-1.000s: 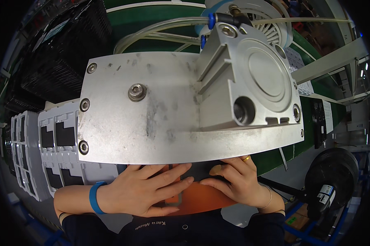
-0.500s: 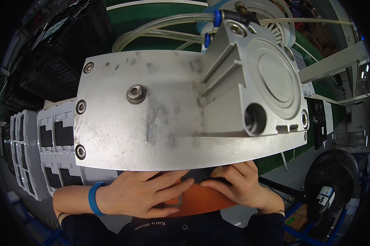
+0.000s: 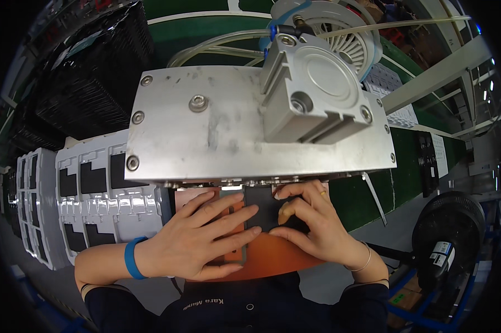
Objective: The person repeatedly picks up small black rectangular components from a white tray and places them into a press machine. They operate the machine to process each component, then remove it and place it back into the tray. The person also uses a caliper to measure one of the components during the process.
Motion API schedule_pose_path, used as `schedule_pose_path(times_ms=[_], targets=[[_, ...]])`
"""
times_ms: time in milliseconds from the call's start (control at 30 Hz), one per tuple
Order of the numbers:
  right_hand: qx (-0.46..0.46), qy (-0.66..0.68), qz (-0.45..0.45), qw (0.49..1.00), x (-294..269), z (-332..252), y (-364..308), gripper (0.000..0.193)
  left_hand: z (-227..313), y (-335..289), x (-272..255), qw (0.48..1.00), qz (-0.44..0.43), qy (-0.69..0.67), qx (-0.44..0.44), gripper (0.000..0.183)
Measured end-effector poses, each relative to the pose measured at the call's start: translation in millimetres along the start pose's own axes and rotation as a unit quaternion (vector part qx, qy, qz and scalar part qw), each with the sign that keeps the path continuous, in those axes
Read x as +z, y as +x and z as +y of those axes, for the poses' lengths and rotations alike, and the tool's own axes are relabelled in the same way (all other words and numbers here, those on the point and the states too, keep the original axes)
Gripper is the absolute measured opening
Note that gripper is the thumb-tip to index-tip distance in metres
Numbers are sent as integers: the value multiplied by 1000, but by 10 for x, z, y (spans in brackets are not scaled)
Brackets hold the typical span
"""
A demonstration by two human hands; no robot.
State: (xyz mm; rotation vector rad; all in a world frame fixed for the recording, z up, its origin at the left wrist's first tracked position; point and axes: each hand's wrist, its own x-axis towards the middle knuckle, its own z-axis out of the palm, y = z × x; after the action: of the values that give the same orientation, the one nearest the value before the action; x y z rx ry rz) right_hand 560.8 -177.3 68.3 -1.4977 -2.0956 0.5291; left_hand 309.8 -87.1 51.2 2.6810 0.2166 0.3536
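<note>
My left hand (image 3: 206, 238) lies with fingers spread over an orange fixture with a greenish frame (image 3: 238, 252), its fingertips reaching a flat dark grey sheet (image 3: 257, 202). Across the sheet, my right hand (image 3: 320, 225) is curled, thumb and fingers bent inward at the sheet's right side. One of its fingers wears a tan finger cot (image 3: 286, 212). What those fingers pinch, if anything, is hidden in dark shadow. Directly beyond both hands stands a silver metal press head (image 3: 233, 127), with a square pneumatic cylinder (image 3: 317, 94) on top. An orange curved surface (image 3: 283, 258) lies nearest me.
White plastic trays (image 3: 109, 205) with dark cutouts stand at the left. Black stacked trays (image 3: 95, 83) rise behind them. Clear air hoses (image 3: 222, 41) run to the cylinder, and a white fan (image 3: 345, 39) sits behind it. A black round machine part (image 3: 450, 233) is at right.
The view has shifted, so the press head covers less and more of the fixture and my fingertips shows. My left hand stays spread; my right fingers remain curled beside the dark sheet.
</note>
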Motion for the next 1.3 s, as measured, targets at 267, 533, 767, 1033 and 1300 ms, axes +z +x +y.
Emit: schedule_pose_path(times_ms=[267,533,767,1033,1300], targets=[[194,388,28,900,-57,-10,-87,31,166,41,-63,984,154,-74,-59,32],[291,578,70,759,-204,84,-297,32,282,523,-270,934,49,-282,-213,26],[298,620,106,718,-205,196,-533,25,435,669,-211,844,-54,-434,-311,48],[215,405,161,874,-133,72,-517,15,442,706,-43,759,-99,-521,-377,34],[21,-130,212,968,-38,165,-630,21,474,-144,-260,708,-65,-556,-430,30]])
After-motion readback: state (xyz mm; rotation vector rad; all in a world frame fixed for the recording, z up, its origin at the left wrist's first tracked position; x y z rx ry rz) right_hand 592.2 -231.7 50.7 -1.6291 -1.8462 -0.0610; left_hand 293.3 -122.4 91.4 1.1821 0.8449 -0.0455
